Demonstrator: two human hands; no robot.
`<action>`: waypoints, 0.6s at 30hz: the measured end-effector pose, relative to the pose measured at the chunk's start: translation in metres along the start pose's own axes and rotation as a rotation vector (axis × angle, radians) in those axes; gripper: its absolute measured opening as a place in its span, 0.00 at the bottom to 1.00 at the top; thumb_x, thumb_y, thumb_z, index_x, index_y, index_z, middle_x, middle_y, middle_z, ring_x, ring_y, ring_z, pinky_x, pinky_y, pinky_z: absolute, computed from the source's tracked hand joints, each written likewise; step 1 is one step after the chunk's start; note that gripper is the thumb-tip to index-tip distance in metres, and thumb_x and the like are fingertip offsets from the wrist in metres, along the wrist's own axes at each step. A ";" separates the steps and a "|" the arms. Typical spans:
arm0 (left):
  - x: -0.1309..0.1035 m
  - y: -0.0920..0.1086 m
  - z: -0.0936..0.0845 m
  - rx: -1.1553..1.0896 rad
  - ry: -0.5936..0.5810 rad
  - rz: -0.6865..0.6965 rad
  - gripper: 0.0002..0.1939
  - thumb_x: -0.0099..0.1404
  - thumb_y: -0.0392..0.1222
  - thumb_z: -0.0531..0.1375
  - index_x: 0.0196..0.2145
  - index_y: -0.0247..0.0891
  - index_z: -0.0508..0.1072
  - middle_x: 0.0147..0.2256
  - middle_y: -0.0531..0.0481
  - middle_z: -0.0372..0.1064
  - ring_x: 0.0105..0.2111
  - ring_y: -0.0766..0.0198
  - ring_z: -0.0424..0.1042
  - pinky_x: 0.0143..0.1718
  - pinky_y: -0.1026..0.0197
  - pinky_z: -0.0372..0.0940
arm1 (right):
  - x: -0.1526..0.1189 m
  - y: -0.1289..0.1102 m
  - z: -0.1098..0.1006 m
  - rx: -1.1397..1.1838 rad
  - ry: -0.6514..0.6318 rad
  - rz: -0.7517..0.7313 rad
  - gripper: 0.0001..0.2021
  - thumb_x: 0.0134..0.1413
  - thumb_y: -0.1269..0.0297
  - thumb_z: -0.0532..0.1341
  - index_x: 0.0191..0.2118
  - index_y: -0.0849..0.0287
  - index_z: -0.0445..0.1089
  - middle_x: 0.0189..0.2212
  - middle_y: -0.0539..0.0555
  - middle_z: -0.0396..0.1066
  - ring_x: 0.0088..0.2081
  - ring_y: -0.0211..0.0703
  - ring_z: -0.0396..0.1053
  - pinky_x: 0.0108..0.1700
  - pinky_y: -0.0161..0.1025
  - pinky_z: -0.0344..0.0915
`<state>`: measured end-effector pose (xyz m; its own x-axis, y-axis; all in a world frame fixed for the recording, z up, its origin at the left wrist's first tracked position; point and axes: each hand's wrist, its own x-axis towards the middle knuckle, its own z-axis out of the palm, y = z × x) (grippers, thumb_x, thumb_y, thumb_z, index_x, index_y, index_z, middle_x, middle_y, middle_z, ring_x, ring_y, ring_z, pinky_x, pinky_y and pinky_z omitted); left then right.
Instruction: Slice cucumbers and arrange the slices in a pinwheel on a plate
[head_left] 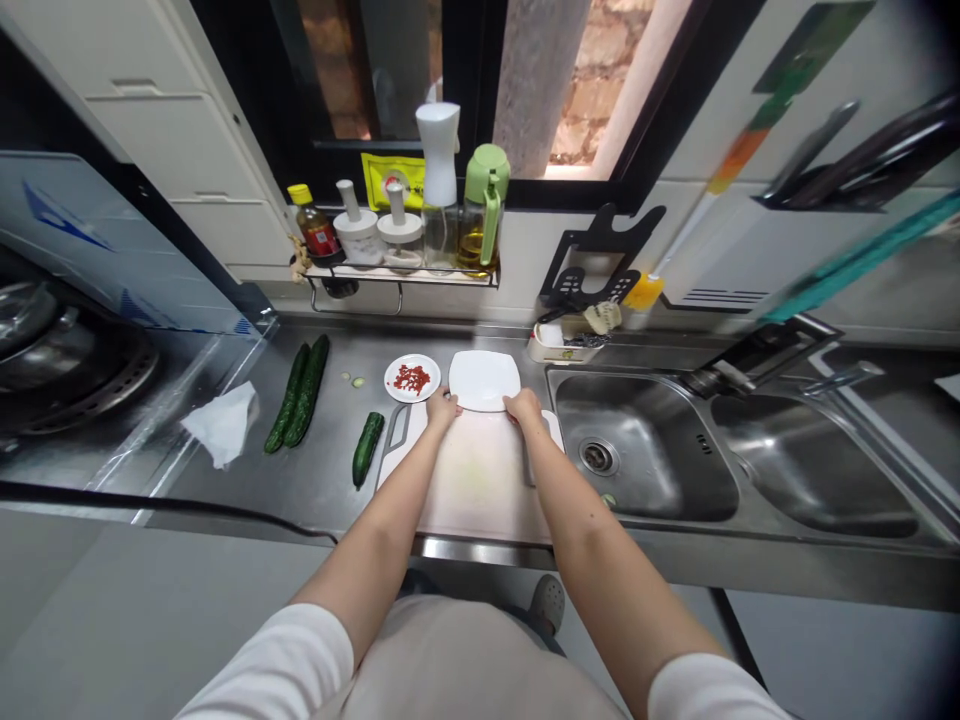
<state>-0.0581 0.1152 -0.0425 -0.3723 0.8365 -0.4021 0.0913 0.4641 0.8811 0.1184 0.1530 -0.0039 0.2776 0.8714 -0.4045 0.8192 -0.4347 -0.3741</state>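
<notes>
A white, rounded-square plate [484,378] is gripped at its near corners by both hands. My left hand [443,408] is closed on the left corner, and my right hand [524,405] on the right one. The plate is at the far edge of a pale cutting board [472,490]; whether it rests on anything I cannot tell. Just left of it, a small white dish [392,381] holds chopped red pieces [412,379]. A shorter cucumber piece [367,449] lies left of the board, with two whole cucumbers [306,392] farther left.
A double steel sink [645,440] is on the right, its faucet [765,355] behind. A wall rack [405,275] bears bottles and seasoning jars. A utensil holder [564,345] stands behind the sink's left corner. At left are a crumpled white cloth or tissue [223,422] and a stove [75,370].
</notes>
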 end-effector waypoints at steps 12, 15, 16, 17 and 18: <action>-0.007 0.003 -0.003 0.061 0.060 0.013 0.23 0.64 0.39 0.59 0.56 0.30 0.66 0.25 0.46 0.75 0.25 0.62 0.76 0.31 0.65 0.69 | -0.015 0.005 -0.004 0.008 0.070 -0.025 0.27 0.59 0.54 0.60 0.56 0.72 0.61 0.46 0.70 0.71 0.49 0.54 0.70 0.48 0.42 0.64; -0.015 0.002 -0.007 0.045 0.068 0.008 0.24 0.64 0.43 0.60 0.55 0.31 0.66 0.27 0.46 0.76 0.26 0.63 0.76 0.30 0.65 0.69 | -0.028 0.019 -0.008 0.029 0.139 -0.118 0.26 0.60 0.53 0.57 0.56 0.70 0.61 0.48 0.69 0.71 0.50 0.55 0.69 0.49 0.42 0.63; -0.019 0.001 -0.008 0.039 0.069 0.005 0.23 0.64 0.44 0.59 0.55 0.31 0.66 0.28 0.46 0.76 0.26 0.63 0.76 0.30 0.66 0.69 | -0.034 0.025 -0.009 0.039 0.162 -0.148 0.26 0.61 0.54 0.57 0.57 0.69 0.61 0.47 0.67 0.72 0.49 0.54 0.70 0.49 0.41 0.63; -0.024 -0.001 -0.010 0.027 0.069 0.007 0.23 0.65 0.45 0.59 0.54 0.32 0.66 0.29 0.46 0.76 0.26 0.64 0.76 0.30 0.66 0.69 | -0.041 0.033 -0.010 0.051 0.183 -0.180 0.25 0.61 0.54 0.57 0.57 0.67 0.62 0.46 0.65 0.72 0.49 0.53 0.70 0.48 0.40 0.62; -0.030 -0.003 -0.012 0.016 0.069 0.012 0.22 0.65 0.45 0.58 0.54 0.32 0.66 0.30 0.46 0.76 0.26 0.65 0.76 0.29 0.67 0.69 | -0.048 0.041 -0.012 0.063 0.205 -0.201 0.24 0.60 0.55 0.57 0.56 0.65 0.62 0.45 0.64 0.73 0.48 0.52 0.70 0.47 0.39 0.62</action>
<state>-0.0583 0.0850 -0.0301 -0.4340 0.8203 -0.3726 0.1112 0.4591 0.8814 0.1445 0.0956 0.0099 0.2140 0.9664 -0.1425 0.8369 -0.2566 -0.4835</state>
